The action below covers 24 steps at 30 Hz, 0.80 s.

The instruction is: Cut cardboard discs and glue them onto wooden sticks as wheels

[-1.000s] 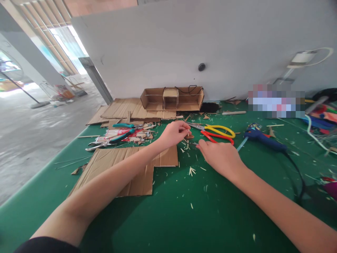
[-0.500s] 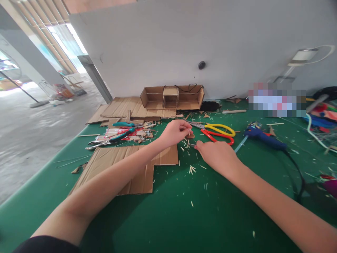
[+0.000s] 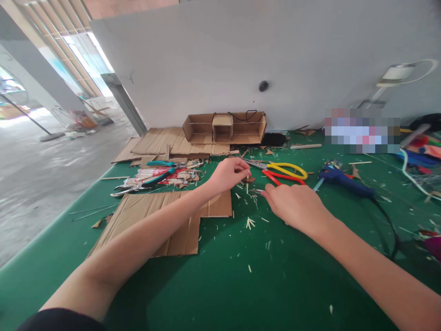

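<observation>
My left hand (image 3: 229,174) is closed in a pinch on a thin pale wooden stick (image 3: 247,187), whose lower end points down at the green tabletop. A small brown scrap (image 3: 251,179) is beside those fingertips. To the right, my right hand (image 3: 294,202) is wrapped round a small knife; only its narrow metal blade (image 3: 257,191) shows, pointing left toward the stick, a short gap apart. The handle is hidden in the fist. Pale wood shavings (image 3: 250,223) lie scattered below. Scissors (image 3: 275,170) with red and yellow handles rest just behind both hands.
Cut cardboard (image 3: 172,243) lies under my left forearm. Teal-handled pliers (image 3: 161,174) rest on wrapped sticks at left. A cardboard box frame (image 3: 223,128) stands against the wall. A blue glue gun (image 3: 346,179) with its cable lies at right.
My right hand has moved slightly right and down, drawing the blade away from the stick. My left hand stays nearly still with its pinch.
</observation>
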{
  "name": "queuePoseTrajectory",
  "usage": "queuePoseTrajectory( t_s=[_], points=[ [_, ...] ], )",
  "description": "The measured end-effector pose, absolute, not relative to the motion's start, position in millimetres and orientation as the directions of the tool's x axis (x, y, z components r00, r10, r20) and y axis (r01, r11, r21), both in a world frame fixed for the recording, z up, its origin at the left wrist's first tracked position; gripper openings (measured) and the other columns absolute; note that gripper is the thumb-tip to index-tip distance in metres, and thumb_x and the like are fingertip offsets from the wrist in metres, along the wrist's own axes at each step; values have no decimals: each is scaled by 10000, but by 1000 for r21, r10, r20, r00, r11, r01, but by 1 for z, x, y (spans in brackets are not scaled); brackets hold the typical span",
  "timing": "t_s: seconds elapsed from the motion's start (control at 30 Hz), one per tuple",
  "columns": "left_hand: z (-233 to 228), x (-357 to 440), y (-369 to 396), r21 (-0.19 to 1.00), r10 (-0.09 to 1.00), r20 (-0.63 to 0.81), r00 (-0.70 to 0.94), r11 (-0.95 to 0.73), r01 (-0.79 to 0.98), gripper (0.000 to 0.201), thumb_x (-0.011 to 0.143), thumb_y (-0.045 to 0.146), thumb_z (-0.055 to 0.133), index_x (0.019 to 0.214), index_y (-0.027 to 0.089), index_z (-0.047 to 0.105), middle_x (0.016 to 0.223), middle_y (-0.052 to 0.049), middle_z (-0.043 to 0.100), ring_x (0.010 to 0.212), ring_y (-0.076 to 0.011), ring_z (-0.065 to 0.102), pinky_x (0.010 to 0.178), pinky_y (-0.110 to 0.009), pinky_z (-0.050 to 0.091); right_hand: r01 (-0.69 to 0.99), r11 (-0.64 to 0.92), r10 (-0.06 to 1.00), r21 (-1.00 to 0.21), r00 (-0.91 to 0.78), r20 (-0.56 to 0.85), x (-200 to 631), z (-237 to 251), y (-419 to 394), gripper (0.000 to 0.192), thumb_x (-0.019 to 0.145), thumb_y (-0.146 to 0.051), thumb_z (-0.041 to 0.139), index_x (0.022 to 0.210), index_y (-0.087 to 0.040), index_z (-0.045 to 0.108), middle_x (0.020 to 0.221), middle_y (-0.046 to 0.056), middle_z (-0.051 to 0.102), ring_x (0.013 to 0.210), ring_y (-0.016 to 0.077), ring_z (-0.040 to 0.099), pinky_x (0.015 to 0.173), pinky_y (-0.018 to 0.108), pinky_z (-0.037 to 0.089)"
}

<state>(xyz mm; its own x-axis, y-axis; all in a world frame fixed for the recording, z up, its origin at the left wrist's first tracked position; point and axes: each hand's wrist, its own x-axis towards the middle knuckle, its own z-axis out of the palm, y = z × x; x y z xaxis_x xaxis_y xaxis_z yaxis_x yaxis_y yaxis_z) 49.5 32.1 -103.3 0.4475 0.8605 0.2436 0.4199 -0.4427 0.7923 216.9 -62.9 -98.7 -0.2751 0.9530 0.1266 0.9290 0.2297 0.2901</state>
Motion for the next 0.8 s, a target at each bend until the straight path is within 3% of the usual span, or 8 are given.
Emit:
queuePoseTrajectory(
  t_s=[0.3, 0.43, 0.8],
  points=[
    [-104, 49, 32, 773, 859, 267, 436, -461, 435, 104, 723, 224, 602, 777, 137, 619, 737, -49, 690, 697, -126, 643, 651, -247, 485, 910, 231, 897, 345, -337, 286, 217, -110, -52, 387, 942, -336, 266, 807, -172, 589, 578, 61, 628, 437, 158, 568, 437, 268, 111],
    [-103, 48, 29, 766, 859, 271, 435, -466, 442, 90, 728, 214, 596, 769, 137, 621, 735, -50, 688, 698, -125, 641, 650, -247, 485, 908, 236, 914, 346, -329, 238, 218, -114, -50, 375, 935, -366, 288, 810, -187, 593, 497, 44, 593, 425, 174, 562, 436, 261, 111],
    [-100, 48, 26, 737, 852, 290, 436, -490, 466, 76, 730, 214, 606, 761, 146, 621, 749, -45, 687, 710, -132, 636, 656, -262, 486, 924, 279, 948, 263, -309, 81, 209, -108, -60, 361, 932, -309, 288, 833, -151, 597, 543, 86, 620, 435, 169, 555, 428, 253, 160]
  ],
)
